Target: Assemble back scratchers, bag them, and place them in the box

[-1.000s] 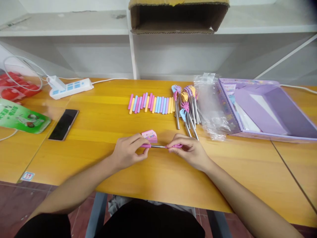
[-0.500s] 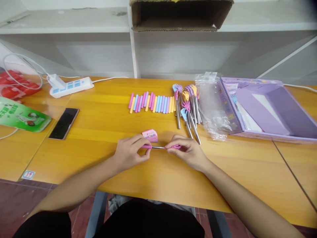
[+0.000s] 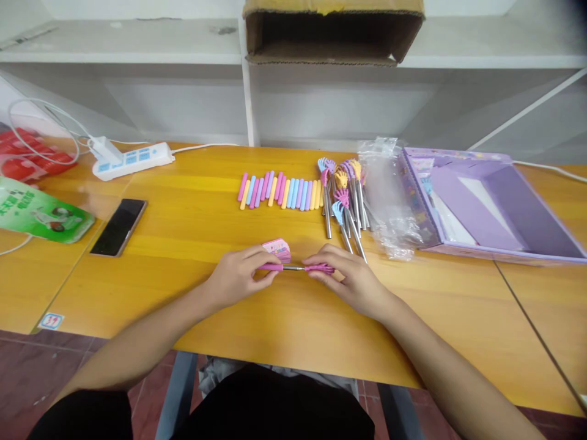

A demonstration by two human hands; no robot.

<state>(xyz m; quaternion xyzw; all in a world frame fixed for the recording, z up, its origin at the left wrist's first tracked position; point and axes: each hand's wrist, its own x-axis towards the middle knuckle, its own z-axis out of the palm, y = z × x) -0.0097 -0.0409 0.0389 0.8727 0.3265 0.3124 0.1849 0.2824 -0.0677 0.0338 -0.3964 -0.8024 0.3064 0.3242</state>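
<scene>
Between my two hands lies a pink back scratcher [image 3: 293, 268], level, with a short metal rod showing in the middle. My left hand [image 3: 238, 276] pinches its pink handle between thumb and fingers. At the other end, my right hand [image 3: 352, 276] has thumb and fingers closed around the pink hand-shaped head. Just behind my left fingertips sits a small stack of pink printed cards [image 3: 277, 249]. Farther back is a row of coloured handle sleeves [image 3: 280, 190] in pink, yellow, blue and purple. Several metal-rod back scratchers [image 3: 343, 201] with coloured heads are piled right of them.
Clear plastic bags [image 3: 389, 201] lie beside an open purple box [image 3: 486, 249] at the right. On the left are a phone [image 3: 119, 227], a green package [image 3: 43, 211], a white power strip [image 3: 137, 160] and red packaging [image 3: 34, 157]. A cardboard box [image 3: 332, 9] sits on the shelf.
The pink back scratcher's hand-shaped head shows more between my right fingers, which have loosened slightly. Both hands stay at its ends. The view has shifted slightly.
</scene>
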